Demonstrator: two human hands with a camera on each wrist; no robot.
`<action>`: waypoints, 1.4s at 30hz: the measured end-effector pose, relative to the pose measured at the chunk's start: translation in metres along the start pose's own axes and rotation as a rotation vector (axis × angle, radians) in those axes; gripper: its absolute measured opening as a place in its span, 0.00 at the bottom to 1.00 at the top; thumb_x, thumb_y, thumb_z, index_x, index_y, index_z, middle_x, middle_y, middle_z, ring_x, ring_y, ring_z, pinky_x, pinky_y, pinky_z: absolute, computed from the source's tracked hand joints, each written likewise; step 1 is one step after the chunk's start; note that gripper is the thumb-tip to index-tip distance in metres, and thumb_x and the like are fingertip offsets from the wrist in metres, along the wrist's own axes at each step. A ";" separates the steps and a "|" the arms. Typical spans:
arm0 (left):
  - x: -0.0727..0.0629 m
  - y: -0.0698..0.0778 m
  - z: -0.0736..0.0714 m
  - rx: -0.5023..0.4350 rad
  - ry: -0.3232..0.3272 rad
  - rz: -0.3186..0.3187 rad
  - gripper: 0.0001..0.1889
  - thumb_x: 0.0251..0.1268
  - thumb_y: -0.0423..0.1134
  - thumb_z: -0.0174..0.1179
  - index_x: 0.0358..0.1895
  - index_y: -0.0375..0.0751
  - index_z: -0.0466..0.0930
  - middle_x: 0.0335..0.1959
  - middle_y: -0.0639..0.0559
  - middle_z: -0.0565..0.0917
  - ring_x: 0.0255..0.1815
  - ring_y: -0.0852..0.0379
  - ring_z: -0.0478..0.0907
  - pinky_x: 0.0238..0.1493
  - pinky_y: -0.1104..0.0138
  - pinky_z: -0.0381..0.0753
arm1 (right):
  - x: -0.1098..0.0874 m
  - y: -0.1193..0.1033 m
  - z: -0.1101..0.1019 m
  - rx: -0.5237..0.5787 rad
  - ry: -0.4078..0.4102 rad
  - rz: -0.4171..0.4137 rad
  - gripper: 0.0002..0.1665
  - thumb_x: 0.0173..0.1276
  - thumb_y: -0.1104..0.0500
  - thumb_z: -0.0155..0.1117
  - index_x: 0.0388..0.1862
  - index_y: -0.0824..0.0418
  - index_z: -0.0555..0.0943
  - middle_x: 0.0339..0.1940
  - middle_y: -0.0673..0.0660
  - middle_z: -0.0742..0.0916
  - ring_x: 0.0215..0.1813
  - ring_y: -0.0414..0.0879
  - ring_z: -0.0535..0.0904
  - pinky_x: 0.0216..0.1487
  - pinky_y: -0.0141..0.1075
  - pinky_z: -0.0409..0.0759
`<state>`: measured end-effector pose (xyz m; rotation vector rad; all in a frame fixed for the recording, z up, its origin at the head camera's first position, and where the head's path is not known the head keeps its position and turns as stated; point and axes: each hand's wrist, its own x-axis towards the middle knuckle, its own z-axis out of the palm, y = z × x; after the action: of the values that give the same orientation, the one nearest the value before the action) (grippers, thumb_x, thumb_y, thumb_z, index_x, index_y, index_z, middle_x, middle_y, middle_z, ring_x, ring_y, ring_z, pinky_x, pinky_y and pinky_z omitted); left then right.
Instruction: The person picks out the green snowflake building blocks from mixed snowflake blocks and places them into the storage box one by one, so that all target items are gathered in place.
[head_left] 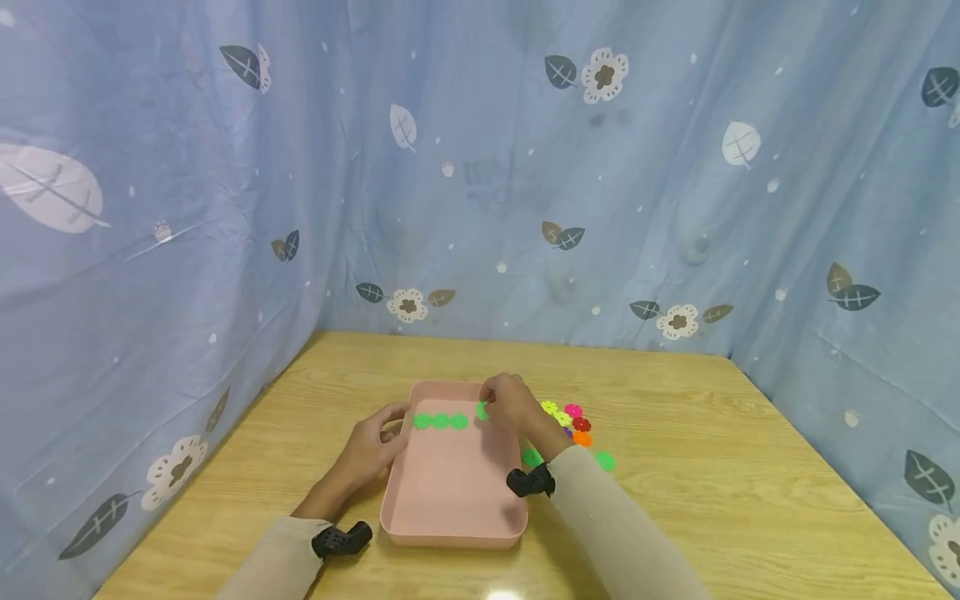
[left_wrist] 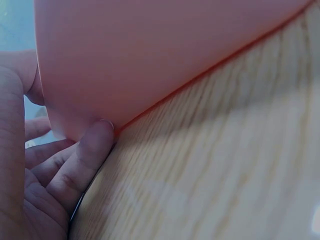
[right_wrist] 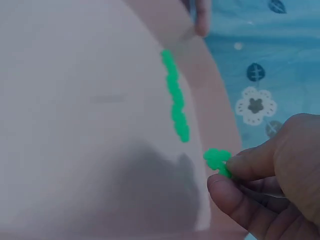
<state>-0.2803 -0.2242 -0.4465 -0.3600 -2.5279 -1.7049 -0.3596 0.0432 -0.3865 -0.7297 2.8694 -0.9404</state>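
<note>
My right hand [head_left: 512, 403] pinches a green flower-shaped plastic disc [right_wrist: 216, 159] between thumb and fingertips, above the far right part of a pink tray [head_left: 457, 500]. Inside the tray, near its far end, a row of three similar green discs [head_left: 441, 422] lies edge to edge; the right wrist view shows the same row [right_wrist: 175, 97], apart from the held disc. At the tray's left side, my left hand [head_left: 367, 450] holds the wall with thumb and fingers. Up close, its fingers [left_wrist: 70, 172] press low on the tray's outer wall [left_wrist: 150, 55].
Right of the tray, partly behind my right wrist, lie several loose flower discs: yellow [head_left: 562, 419], pink [head_left: 573, 411], red [head_left: 582, 425], orange [head_left: 582, 438] and green [head_left: 605, 461]. The wooden table [head_left: 712, 483] ends at blue patterned curtains [head_left: 487, 208].
</note>
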 end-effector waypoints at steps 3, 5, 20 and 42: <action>0.001 0.001 0.002 -0.005 -0.014 0.003 0.28 0.74 0.38 0.58 0.74 0.38 0.66 0.70 0.35 0.72 0.51 0.44 0.86 0.30 0.64 0.84 | 0.000 0.000 0.004 -0.078 -0.024 0.019 0.13 0.65 0.74 0.60 0.42 0.65 0.87 0.45 0.59 0.87 0.49 0.54 0.81 0.48 0.46 0.82; 0.002 0.002 0.003 -0.005 -0.018 0.010 0.28 0.73 0.37 0.57 0.74 0.37 0.66 0.70 0.34 0.72 0.50 0.46 0.86 0.31 0.65 0.84 | 0.001 0.000 0.006 -0.121 -0.035 0.024 0.14 0.64 0.75 0.58 0.40 0.64 0.87 0.44 0.58 0.87 0.48 0.53 0.82 0.46 0.44 0.82; 0.002 -0.002 0.002 0.020 0.009 -0.006 0.28 0.74 0.40 0.59 0.73 0.39 0.68 0.70 0.37 0.73 0.50 0.46 0.86 0.35 0.66 0.84 | 0.006 -0.003 0.015 -0.196 -0.091 0.029 0.27 0.61 0.76 0.58 0.17 0.53 0.57 0.20 0.48 0.61 0.24 0.42 0.52 0.26 0.35 0.57; 0.002 -0.003 -0.001 0.026 0.015 0.022 0.28 0.72 0.37 0.58 0.73 0.37 0.67 0.69 0.33 0.73 0.48 0.46 0.87 0.35 0.66 0.84 | 0.009 -0.012 0.017 -0.368 -0.131 -0.064 0.13 0.65 0.68 0.68 0.20 0.61 0.83 0.19 0.50 0.77 0.29 0.44 0.67 0.32 0.36 0.70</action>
<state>-0.2827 -0.2255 -0.4483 -0.3698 -2.5239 -1.6587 -0.3589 0.0211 -0.3925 -0.8744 2.9455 -0.3498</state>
